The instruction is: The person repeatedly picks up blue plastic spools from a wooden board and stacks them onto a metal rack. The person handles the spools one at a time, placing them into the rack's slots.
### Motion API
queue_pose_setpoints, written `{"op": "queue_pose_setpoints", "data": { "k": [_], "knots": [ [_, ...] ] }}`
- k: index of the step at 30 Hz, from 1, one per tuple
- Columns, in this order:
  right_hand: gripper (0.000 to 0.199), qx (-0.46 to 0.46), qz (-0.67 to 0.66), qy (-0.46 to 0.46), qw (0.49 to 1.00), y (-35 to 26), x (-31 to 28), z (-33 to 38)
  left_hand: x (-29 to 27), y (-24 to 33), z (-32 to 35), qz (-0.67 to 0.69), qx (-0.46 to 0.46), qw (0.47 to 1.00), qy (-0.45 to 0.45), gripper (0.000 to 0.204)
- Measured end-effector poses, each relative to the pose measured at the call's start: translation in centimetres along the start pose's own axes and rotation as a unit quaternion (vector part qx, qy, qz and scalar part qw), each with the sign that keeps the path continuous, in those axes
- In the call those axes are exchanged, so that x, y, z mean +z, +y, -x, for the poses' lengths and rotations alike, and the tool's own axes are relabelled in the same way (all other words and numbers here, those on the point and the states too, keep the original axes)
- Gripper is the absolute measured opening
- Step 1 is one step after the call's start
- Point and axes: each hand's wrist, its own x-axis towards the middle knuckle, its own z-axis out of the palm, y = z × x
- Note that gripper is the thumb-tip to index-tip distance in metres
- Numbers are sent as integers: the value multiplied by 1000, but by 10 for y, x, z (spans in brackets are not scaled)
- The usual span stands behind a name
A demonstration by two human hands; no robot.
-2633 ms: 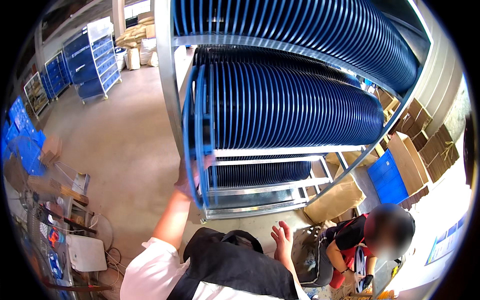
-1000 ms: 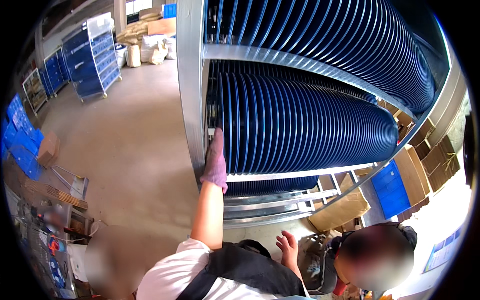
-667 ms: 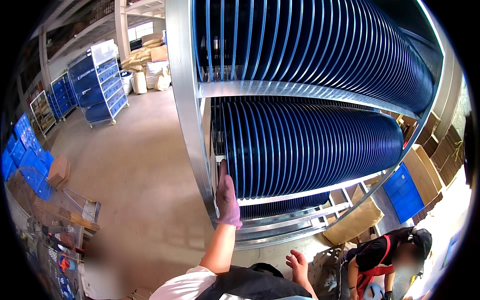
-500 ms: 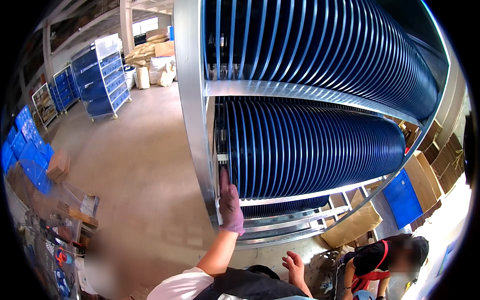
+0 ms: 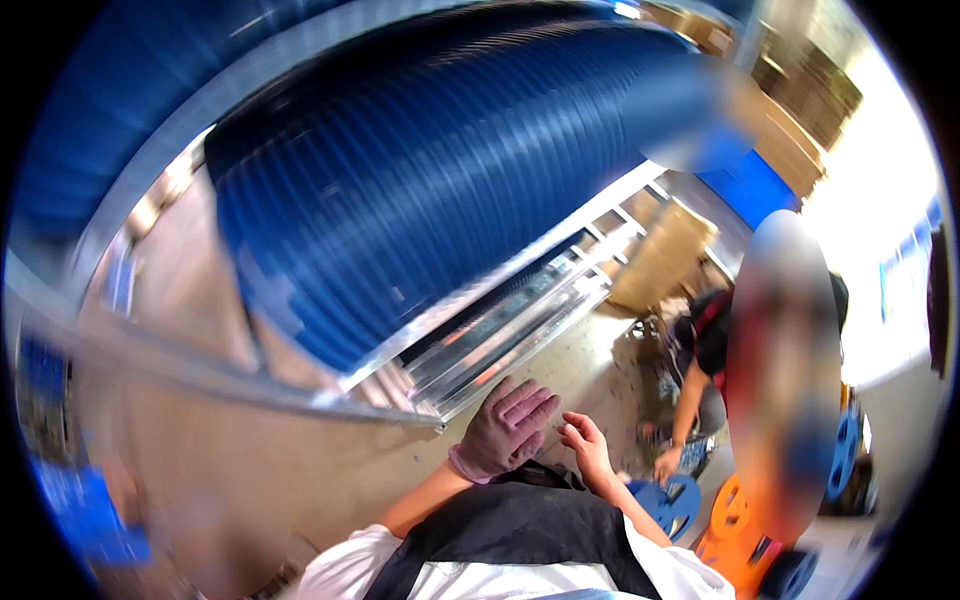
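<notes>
My left hand (image 5: 505,432), in a mauve glove, is held in front of my dark apron (image 5: 505,540) with its fingers apart and nothing in it. Close beside it is my bare right hand (image 5: 588,447), its fingers loosely bent and holding nothing. Beyond both hands stands a metal rack (image 5: 370,408) carrying a long row of closely spaced dark blue discs (image 5: 400,200). The discs are smeared by motion, and neither hand touches them.
A co-worker (image 5: 712,340) bends down at the right, one arm reaching low. Near that person are blue wheel-like parts (image 5: 668,505) and an orange machine part (image 5: 730,510). Brown cardboard (image 5: 665,255) leans behind the rack, and a blue panel (image 5: 750,190) stands farther back.
My left hand has left the rack's side by the discs and come back in front of my body, beside my right hand. The view has swung right, so the rack appears tilted and farther left.
</notes>
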Motion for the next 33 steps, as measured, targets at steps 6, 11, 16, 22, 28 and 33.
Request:
{"op": "queue_pose_setpoints", "data": {
  "k": [6,11,16,22,28,33],
  "knots": [
    [29,41,-86,186,978,65,-55,51,103,-25,19,5,-110,787,-607,49],
    [25,60,-221,301,926,100,-72,101,125,-8,-17,-27,-23,778,-627,48],
    [25,62,-266,334,902,123,-96,109,159,41,-85,-95,76,805,-581,51],
    [29,34,-271,305,912,114,-143,85,173,47,-87,13,96,846,-525,54],
    [31,20,-228,263,937,78,-181,34,151,37,-129,-106,-55,776,-619,55],
    [28,-9,-207,208,956,54,-192,-50,171,-20,-145,-61,-72,815,-572,56]
  ]
}}
